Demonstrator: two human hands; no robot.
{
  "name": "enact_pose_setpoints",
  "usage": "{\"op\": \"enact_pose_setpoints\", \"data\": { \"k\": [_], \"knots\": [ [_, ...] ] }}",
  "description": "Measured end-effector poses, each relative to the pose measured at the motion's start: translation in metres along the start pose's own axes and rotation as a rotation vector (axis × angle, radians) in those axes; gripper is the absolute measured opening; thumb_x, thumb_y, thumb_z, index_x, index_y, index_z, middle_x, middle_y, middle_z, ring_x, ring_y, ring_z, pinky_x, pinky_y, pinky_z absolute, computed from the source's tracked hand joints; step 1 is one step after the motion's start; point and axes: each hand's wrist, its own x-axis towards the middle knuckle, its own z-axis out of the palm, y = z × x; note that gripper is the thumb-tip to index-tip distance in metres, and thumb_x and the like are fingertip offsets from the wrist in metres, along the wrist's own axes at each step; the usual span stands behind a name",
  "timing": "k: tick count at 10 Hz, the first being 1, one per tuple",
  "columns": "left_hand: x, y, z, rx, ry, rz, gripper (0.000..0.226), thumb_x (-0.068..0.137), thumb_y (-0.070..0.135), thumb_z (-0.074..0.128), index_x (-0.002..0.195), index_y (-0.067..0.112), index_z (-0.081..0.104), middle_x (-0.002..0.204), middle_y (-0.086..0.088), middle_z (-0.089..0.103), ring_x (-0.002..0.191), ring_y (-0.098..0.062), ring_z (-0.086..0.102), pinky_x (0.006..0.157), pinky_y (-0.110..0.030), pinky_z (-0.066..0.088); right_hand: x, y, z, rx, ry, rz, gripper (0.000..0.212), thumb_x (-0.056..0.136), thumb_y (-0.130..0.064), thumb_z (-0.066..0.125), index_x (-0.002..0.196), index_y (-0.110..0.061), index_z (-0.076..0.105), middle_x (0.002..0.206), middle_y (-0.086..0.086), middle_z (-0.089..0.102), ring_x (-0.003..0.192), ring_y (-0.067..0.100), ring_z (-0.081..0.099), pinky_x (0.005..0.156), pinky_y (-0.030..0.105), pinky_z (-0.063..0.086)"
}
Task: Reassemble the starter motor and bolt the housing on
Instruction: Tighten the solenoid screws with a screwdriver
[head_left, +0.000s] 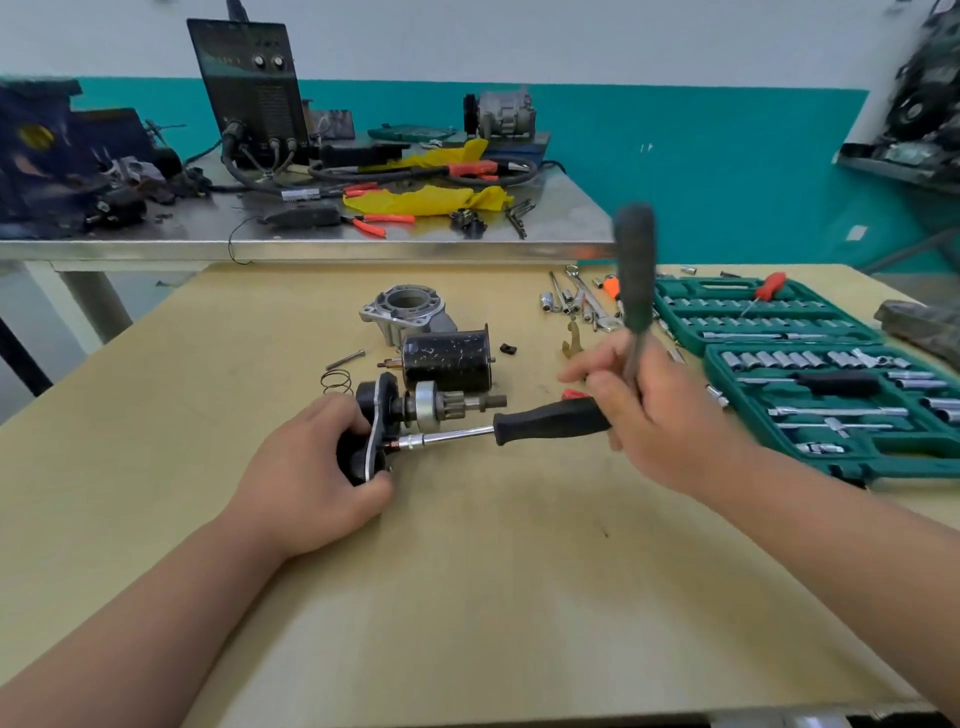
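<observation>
Starter motor (426, 408) is in pieces: its shaft-and-gear end lies on the worktop (467, 597), clamped in the left grip (317, 467), whose fingers curl round the black end cap. A socket driver (545, 420) sits on a stud just right of that grip. Behind it the black casing (447, 361) and grey housing (405, 312) stand unfitted and a spring (336, 382) lies loose, so most assembly and the bolting seem left. The right grip (660, 415), raised and blurred, is closed round an upright dark-handled tool (635, 270).

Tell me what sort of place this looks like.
Probably a motor repair workshop: a starter motor lies dismantled on the wooden bench, an open socket set sits beside it, and a welder-like machine stands on the steel table behind.
</observation>
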Motion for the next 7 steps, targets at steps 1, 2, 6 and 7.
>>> {"op": "enact_pose_setpoints", "data": {
  "k": [1, 2, 6, 7],
  "knots": [
    [0.005, -0.005, -0.004, -0.082, 0.025, -0.104, 0.028, 0.051, 0.035, 0.066, 0.071, 0.025, 0.049, 0.068, 0.007, 0.056, 0.062, -0.008, 0.051, 0.053, -0.027, 0.036, -0.003, 0.012, -0.002, -0.509, -0.108, -0.796, 0.012, 0.096, -0.024, 0.048, 0.099, -0.014, 0.042, 0.107, 0.017, 0.059, 0.072, 0.024, 0.061, 0.062, 0.033, 0.053],
    [0.007, -0.008, -0.005, -0.056, 0.036, -0.121, 0.03, 0.056, 0.029, 0.074, 0.071, 0.025, 0.048, 0.067, 0.006, 0.055, 0.063, -0.009, 0.051, 0.052, -0.027, 0.034, -0.001, 0.001, 0.013, -0.211, -0.11, -0.228, 0.007, 0.096, -0.029, 0.045, 0.092, -0.023, 0.046, 0.098, 0.012, 0.064, 0.071, 0.013, 0.06, 0.06, 0.035, 0.052],
    [0.004, -0.002, -0.007, 0.065, -0.005, -0.028, 0.029, 0.055, 0.035, 0.064, 0.078, 0.025, 0.049, 0.081, 0.017, 0.051, 0.073, 0.003, 0.05, 0.058, -0.02, 0.037, -0.001, 0.018, 0.011, -0.174, -0.101, -0.019, 0.029, 0.094, -0.029, 0.051, 0.112, -0.044, 0.033, 0.11, -0.015, 0.049, 0.085, -0.002, 0.056, 0.07, 0.026, 0.052],
    [0.002, -0.001, -0.007, 0.127, -0.025, 0.006, 0.033, 0.058, 0.038, 0.066, 0.084, 0.028, 0.049, 0.086, 0.019, 0.049, 0.075, -0.004, 0.05, 0.062, -0.026, 0.039, 0.003, 0.022, 0.014, 0.055, -0.131, 0.285, 0.005, 0.098, -0.037, 0.039, 0.102, -0.038, 0.038, 0.059, -0.017, 0.061, 0.049, -0.004, 0.053, 0.057, 0.02, 0.049]
  ]
}}
